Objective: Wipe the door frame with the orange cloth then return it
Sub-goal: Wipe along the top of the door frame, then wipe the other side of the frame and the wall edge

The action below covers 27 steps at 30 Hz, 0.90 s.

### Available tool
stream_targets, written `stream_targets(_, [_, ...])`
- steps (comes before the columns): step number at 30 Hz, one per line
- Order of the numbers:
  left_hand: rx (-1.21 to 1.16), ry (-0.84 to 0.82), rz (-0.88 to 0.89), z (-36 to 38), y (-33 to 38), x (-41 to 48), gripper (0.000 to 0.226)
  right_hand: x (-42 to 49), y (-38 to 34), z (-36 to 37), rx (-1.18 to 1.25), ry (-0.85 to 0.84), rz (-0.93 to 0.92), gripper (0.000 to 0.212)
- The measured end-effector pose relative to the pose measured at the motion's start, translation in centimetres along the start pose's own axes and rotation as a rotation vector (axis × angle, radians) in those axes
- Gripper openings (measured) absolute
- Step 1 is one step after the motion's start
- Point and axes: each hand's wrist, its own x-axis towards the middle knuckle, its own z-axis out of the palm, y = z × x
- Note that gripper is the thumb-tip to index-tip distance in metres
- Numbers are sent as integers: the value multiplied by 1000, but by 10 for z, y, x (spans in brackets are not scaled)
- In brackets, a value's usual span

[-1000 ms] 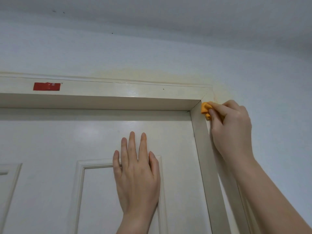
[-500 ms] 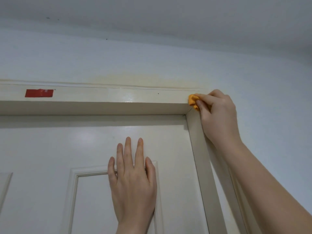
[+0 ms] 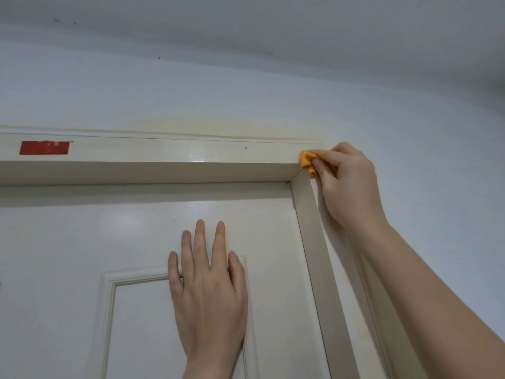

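Observation:
The cream door frame (image 3: 164, 153) runs across the top of the door and down its right side. My right hand (image 3: 347, 184) grips a bunched orange cloth (image 3: 307, 165) and presses it against the frame's upper right corner; most of the cloth is hidden under my fingers. My left hand (image 3: 207, 291) lies flat, fingers straight, on the white door (image 3: 82, 236) just above its raised panel.
A red rectangle of tape (image 3: 44, 148) is stuck on the top frame piece at the far left. Pale wall (image 3: 246, 91) lies above the frame, with yellowish staining along the frame's top, and the ceiling is close overhead.
My right hand has slid the cloth from the top of the frame's right side up to the upper right corner. My left hand stays flat on the door.

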Motion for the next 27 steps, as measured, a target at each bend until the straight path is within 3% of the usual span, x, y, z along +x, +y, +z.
stream_targets(4, [-14,-14,19,0,1,-3,59,-27,4,-14,15,-3,25,22])
stream_targets(8, [-6,-27,39,1,2,-6,59,-27,-6,-5,6,-44,-70,22])
stream_targets(14, [-14,-30,33,-1,2,-8,59,-36,12,-24,17,-22,32,22])
stream_targets(19, [-16,-33,44,-1,3,-10,60,-51,-3,-16,23,-69,-81,23])
stream_targets(27, [-30,-41,47,-2,3,-15,59,-72,7,-28,-27,-24,-1,22])
